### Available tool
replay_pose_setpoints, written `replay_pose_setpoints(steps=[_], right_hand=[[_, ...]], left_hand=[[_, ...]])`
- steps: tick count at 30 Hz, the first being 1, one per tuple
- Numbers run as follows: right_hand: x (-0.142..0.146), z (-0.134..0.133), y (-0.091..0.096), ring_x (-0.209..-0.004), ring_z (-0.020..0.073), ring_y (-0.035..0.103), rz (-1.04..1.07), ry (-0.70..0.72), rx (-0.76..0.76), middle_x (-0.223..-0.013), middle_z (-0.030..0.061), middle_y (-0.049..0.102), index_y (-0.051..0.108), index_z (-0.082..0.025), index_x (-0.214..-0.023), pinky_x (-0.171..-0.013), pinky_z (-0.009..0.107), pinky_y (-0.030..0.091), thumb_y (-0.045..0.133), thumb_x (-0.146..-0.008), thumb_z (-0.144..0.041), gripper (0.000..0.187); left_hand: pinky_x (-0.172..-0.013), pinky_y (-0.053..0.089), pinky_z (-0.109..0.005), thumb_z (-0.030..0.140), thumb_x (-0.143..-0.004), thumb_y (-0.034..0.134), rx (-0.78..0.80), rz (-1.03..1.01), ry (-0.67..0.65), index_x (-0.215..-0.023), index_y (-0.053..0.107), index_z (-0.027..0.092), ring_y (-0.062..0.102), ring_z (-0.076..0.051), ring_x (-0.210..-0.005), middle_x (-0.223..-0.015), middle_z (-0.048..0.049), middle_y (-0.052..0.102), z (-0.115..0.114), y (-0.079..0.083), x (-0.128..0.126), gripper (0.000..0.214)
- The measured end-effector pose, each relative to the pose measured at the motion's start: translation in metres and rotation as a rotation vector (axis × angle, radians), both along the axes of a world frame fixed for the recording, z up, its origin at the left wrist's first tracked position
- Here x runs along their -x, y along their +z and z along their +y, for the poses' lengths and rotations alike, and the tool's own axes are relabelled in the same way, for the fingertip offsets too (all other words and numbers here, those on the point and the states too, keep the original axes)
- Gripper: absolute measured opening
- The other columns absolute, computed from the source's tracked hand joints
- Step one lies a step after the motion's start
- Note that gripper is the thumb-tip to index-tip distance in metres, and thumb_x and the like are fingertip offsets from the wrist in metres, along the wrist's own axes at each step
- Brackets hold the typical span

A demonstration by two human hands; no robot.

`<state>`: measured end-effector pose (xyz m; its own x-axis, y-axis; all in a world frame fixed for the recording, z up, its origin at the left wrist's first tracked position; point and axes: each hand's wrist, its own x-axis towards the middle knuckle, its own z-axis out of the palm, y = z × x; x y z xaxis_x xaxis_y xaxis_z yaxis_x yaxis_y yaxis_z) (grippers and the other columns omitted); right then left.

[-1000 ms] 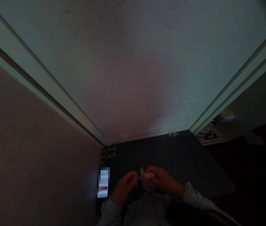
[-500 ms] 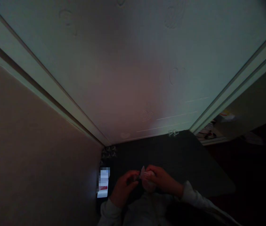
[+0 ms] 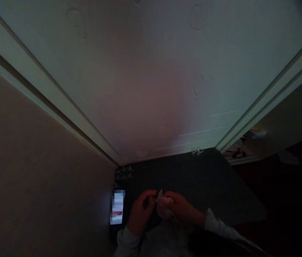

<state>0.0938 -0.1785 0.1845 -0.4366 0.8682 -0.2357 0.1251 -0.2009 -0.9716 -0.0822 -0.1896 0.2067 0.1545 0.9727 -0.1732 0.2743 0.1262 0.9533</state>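
Note:
The scene is very dark. Both my hands meet low in the middle over a dark table (image 3: pixel 209 182). My right hand (image 3: pixel 180 210) is closed round a small pale pink object (image 3: pixel 163 205), which I cannot identify. My left hand (image 3: pixel 140 212) has its fingers pinched at the left edge of the same pink object. Light sleeves cover both wrists.
A lit phone screen (image 3: pixel 117 207) lies on the table left of my hands. Small shiny items (image 3: pixel 122 173) sit in the far left corner and another (image 3: pixel 196 151) at the far edge. A pale wall (image 3: pixel 151 82) rises behind; a brownish panel (image 3: pixel 33 171) stands left.
My left hand has moved right and closed in on the pink object, meeting my right hand. Both hands have shifted slightly left.

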Motion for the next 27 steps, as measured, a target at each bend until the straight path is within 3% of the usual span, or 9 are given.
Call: replay_pose_setpoints(steps=[3,6,9,12,14,16,20,27], right_hand=[[-0.003,0.003,0.001,-0.060,0.0131,0.051,-0.050,-0.013,-0.058,-0.066,-0.0004,0.058,0.059,-0.017,-0.075,-0.054,0.023,0.038,0.045,-0.083,-0.040,0.028],[-0.006,0.004,0.001,-0.063,0.0138,0.053,-0.102,-0.012,-0.120,-0.070,0.0001,0.060,0.060,-0.017,-0.077,-0.057,0.023,0.039,0.046,-0.083,-0.034,0.023],[-0.008,0.004,0.000,-0.064,0.0139,0.054,-0.147,0.020,-0.173,-0.072,0.0002,0.062,0.062,-0.016,-0.081,-0.058,0.023,0.038,0.046,-0.083,-0.029,0.020],[-0.011,0.003,-0.001,-0.065,0.0139,0.055,-0.185,0.062,-0.217,-0.073,0.0003,0.063,0.062,-0.016,-0.083,-0.057,0.022,0.037,0.047,-0.081,-0.023,0.017],[-0.012,0.003,-0.002,-0.066,0.0140,0.055,-0.212,0.086,-0.245,-0.074,0.0004,0.064,0.062,-0.016,-0.084,-0.058,0.022,0.037,0.047,-0.081,-0.021,0.016],[-0.013,0.003,-0.002,-0.067,0.0142,0.056,-0.242,0.104,-0.270,-0.075,0.0007,0.065,0.062,-0.016,-0.083,-0.059,0.023,0.037,0.047,-0.080,-0.021,0.016],[-0.014,0.003,0.000,-0.072,0.0165,0.057,-0.290,0.117,-0.303,-0.079,0.0027,0.066,0.063,-0.017,-0.084,-0.064,0.025,0.037,0.048,-0.077,-0.017,0.016],[-0.014,0.004,-0.001,-0.070,0.0164,0.058,-0.285,0.118,-0.305,-0.078,0.0027,0.066,0.063,-0.016,-0.083,-0.061,0.024,0.037,0.047,-0.074,-0.013,0.019]], left_hand=[[-0.079,0.044,-0.032,0.027,-0.073,0.060,0.032,-0.046,0.034,-0.118,0.047,0.019,0.058,-0.021,-0.092,-0.117,-0.0104,0.057,0.000,-0.004,0.000,0.048],[-0.076,0.043,-0.031,0.038,-0.077,0.055,0.101,-0.081,0.090,-0.123,0.040,0.019,0.057,-0.020,-0.091,-0.117,-0.0106,0.055,0.001,-0.008,0.003,0.052],[-0.068,0.041,-0.029,0.049,-0.084,0.041,0.153,-0.043,0.119,-0.113,0.048,0.017,0.056,-0.019,-0.079,-0.090,-0.0058,0.062,0.002,-0.011,0.005,0.044],[-0.061,0.038,-0.029,0.058,-0.083,0.035,0.196,0.001,0.108,-0.085,0.058,0.016,0.051,-0.017,-0.063,-0.065,-0.0007,0.056,0.002,-0.011,0.004,0.048],[-0.059,0.035,-0.029,0.061,-0.082,0.035,0.210,0.030,0.095,-0.065,0.055,0.017,0.047,-0.016,-0.057,-0.057,0.0013,0.051,0.002,-0.010,0.001,0.051],[-0.057,0.033,-0.028,0.062,-0.080,0.038,0.215,0.056,0.090,-0.056,0.050,0.019,0.044,-0.014,-0.054,-0.052,0.0034,0.046,0.002,-0.008,-0.001,0.051],[-0.054,0.030,-0.026,0.061,-0.078,0.044,0.238,0.066,0.074,-0.057,0.049,0.019,0.040,-0.013,-0.051,-0.048,0.0064,0.040,0.003,-0.005,-0.002,0.047],[-0.056,0.034,-0.025,0.056,-0.077,0.049,0.257,-0.010,0.033,-0.070,0.058,0.016,0.045,-0.013,-0.055,-0.054,0.0046,0.048,0.004,-0.011,0.002,0.042]])
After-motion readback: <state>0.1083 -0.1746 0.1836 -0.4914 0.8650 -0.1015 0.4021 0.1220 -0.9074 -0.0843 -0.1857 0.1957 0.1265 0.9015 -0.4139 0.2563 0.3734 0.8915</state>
